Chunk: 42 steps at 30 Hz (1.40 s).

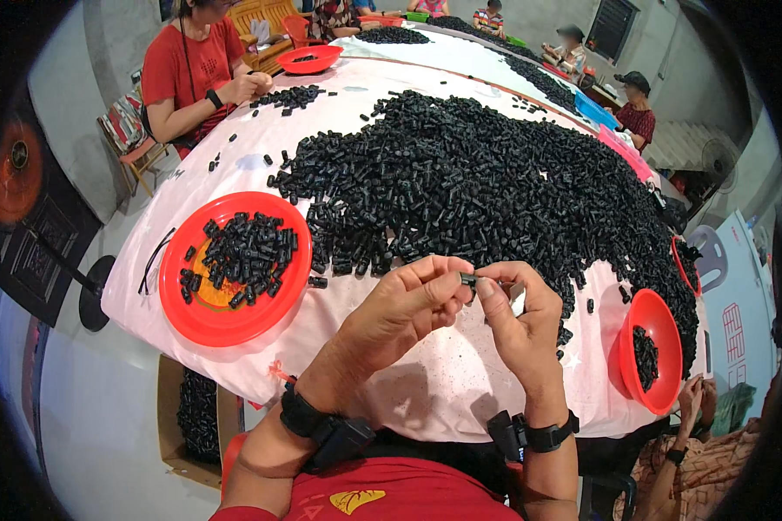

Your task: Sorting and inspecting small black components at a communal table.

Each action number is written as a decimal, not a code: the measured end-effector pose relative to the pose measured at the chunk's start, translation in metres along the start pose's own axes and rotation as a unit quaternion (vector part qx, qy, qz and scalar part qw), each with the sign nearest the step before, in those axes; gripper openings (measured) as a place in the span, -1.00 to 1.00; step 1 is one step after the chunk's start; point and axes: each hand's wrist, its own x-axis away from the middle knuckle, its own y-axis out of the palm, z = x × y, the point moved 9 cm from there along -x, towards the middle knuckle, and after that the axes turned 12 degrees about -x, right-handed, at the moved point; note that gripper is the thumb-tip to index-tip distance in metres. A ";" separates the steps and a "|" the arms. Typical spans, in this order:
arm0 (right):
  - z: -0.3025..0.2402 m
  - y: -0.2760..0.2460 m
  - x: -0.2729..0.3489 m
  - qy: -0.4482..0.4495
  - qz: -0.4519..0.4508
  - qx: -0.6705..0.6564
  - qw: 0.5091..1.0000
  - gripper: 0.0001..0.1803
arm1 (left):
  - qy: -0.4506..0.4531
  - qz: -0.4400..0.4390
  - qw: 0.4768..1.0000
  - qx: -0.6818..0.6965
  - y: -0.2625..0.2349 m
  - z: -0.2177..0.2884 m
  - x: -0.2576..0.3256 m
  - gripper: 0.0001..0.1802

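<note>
Near the front edge of the table, my left hand (413,300) pinches a small black cylindrical piece (467,280) between thumb and fingertips. My right hand (523,317) is closed at the other end of this piece, its thumb and forefinger pressed against it. A thin, pale, shiny sliver (518,300) shows between the fingers of my right hand; its kind is too hidden to tell. Just beyond both hands lies a large heap of similar black pieces (443,182). To the left, a red plate (175,300) carries a pile of them.
A red bowl (666,347) with black pieces stands at the right, beside another person's hands (691,399). At far left, a person in red works near a red bowl (317,62). Glasses (154,260) lie by the plate. A box (170,417) of black pieces sits below; a fan (17,165) stands left.
</note>
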 end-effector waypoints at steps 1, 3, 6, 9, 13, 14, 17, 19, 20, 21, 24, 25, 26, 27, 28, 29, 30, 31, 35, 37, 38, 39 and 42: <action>0.000 0.000 0.000 0.000 0.001 0.001 1.000 -0.87 | 0.022 0.009 1.000 -0.018 0.002 0.004 0.000 -0.71; -0.003 0.002 0.000 -0.015 0.003 0.006 1.000 -0.86 | 0.045 0.020 0.998 -0.036 -0.001 0.007 0.000 -0.74; -0.014 0.009 0.001 -0.031 -0.011 0.026 0.999 -0.84 | 0.064 0.002 0.997 -0.036 -0.005 0.004 -0.001 -0.70; -0.022 0.011 0.000 -0.076 -0.019 0.069 0.995 -0.78 | 0.056 0.019 0.997 -0.044 -0.009 0.002 -0.001 -0.73; -0.015 0.002 0.000 -0.035 -0.025 0.134 0.990 -0.66 | 0.046 -0.005 0.997 -0.069 -0.005 0.005 0.000 -0.72; -0.013 0.003 -0.001 -0.033 -0.041 0.146 0.988 -0.62 | 0.040 -0.012 0.996 -0.084 -0.003 0.005 0.001 -0.71; -0.005 0.006 0.000 -0.038 -0.055 0.159 0.985 -0.53 | 0.028 -0.024 0.995 -0.088 -0.001 0.001 0.002 -0.68; -0.004 0.006 0.001 -0.047 -0.054 0.159 0.985 -0.49 | 0.027 -0.035 0.996 -0.084 0.000 0.000 0.002 -0.67; -0.003 0.007 0.001 -0.049 -0.058 0.172 0.982 -0.47 | 0.026 -0.045 0.995 -0.080 0.002 -0.001 0.003 -0.66; -0.002 0.007 0.001 -0.052 -0.062 0.185 0.979 -0.45 | 0.026 -0.046 0.995 -0.080 0.003 -0.001 0.003 -0.66; -0.002 0.007 0.001 -0.050 -0.066 0.208 0.975 -0.42 | 0.019 -0.046 0.996 -0.079 0.005 -0.001 0.003 -0.64; -0.001 0.007 0.001 -0.049 -0.066 0.208 0.975 -0.42 | 0.019 -0.048 0.996 -0.076 0.006 -0.001 0.003 -0.63; -0.004 0.007 0.001 -0.063 -0.064 0.214 0.973 -0.42 | 0.020 -0.051 0.996 -0.073 0.006 -0.001 0.003 -0.63; -0.006 0.008 0.001 -0.078 -0.062 0.220 0.970 -0.42 | 0.020 -0.051 0.996 -0.073 0.006 -0.001 0.003 -0.63; -0.007 0.009 0.001 -0.078 -0.062 0.220 0.970 -0.42 | 0.020 -0.051 0.996 -0.074 0.005 -0.002 0.002 -0.63; -0.008 0.010 0.002 -0.086 -0.063 0.237 0.966 -0.43 | 0.020 -0.052 0.996 -0.075 0.005 -0.002 0.003 -0.63; -0.010 0.011 0.002 -0.094 -0.063 0.255 0.960 -0.43 | 0.020 -0.052 0.996 -0.075 0.005 -0.002 0.003 -0.63; -0.009 0.011 0.002 -0.094 -0.062 0.255 0.960 -0.43 | 0.017 -0.046 0.996 -0.080 0.004 -0.002 0.003 -0.63; -0.011 0.010 0.002 -0.108 -0.054 0.244 0.962 -0.43 | 0.013 -0.041 0.996 -0.081 0.005 -0.001 0.004 -0.63; -0.010 0.011 0.002 -0.100 -0.059 0.247 0.962 -0.43 | 0.015 -0.044 0.995 -0.084 0.004 -0.001 0.004 -0.64; -0.011 0.011 0.003 -0.103 -0.059 0.254 0.960 -0.43 | 0.016 -0.047 0.995 -0.088 0.004 -0.001 0.004 -0.64; -0.011 0.011 0.003 -0.105 -0.059 0.261 0.958 -0.43 | 0.016 -0.047 0.995 -0.088 0.004 -0.001 0.004 -0.64; -0.011 0.011 0.003 -0.107 -0.053 0.261 0.958 -0.41 | 0.018 -0.043 0.993 -0.105 0.003 0.000 0.003 -0.66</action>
